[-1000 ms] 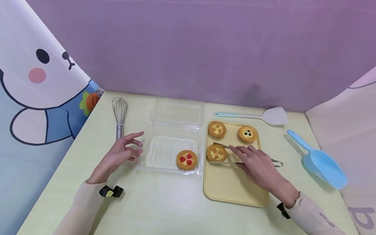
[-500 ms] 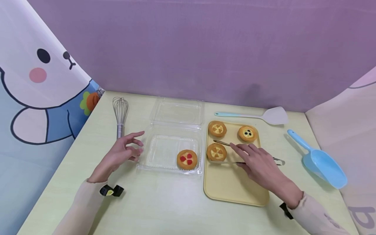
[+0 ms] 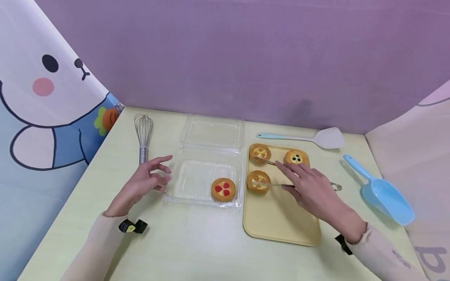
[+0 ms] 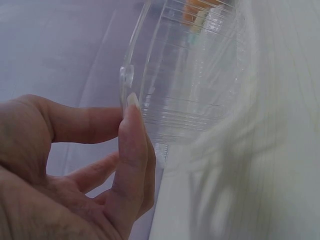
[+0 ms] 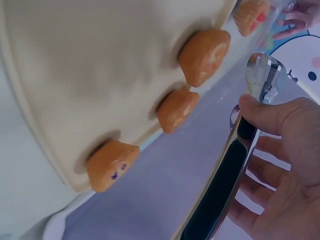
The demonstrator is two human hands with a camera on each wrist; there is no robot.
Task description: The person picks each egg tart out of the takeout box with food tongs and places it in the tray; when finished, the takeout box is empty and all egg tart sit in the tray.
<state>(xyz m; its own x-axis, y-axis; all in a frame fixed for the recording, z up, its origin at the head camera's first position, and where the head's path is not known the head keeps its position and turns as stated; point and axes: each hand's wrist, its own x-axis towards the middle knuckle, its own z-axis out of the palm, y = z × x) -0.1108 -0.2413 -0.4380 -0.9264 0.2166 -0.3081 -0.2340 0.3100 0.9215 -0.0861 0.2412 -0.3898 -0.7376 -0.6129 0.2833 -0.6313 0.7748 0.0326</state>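
Observation:
My right hand (image 3: 311,191) grips metal serving tongs (image 5: 227,175) with dark handle grips, held over the tan tray (image 3: 281,230). In the head view one tong arm overlaps the back-left egg tart (image 3: 260,153), the other the front-left egg tart (image 3: 258,182). The right wrist view has the tong tips raised off the tarts, nothing between them. Beside the left rim of a clear hinged plastic box (image 3: 197,181), my left hand (image 3: 145,181) hovers with loosely bent fingers, fingertips (image 4: 133,101) right at the rim. A red-topped tart (image 3: 223,190) sits at the box's front right.
Another tart (image 3: 296,158) with dark dots lies at the tray's back right, partly behind the right hand. A spatula (image 3: 328,138) lies behind the tray, a blue scoop (image 3: 388,199) to its right. Left of the box lies a whisk (image 3: 143,134). A purple cloth (image 3: 225,62) hangs behind.
The right hand and tongs have shifted toward the back of the tray, from around the front-left tart to overlapping both left tarts. The left hand stays put.

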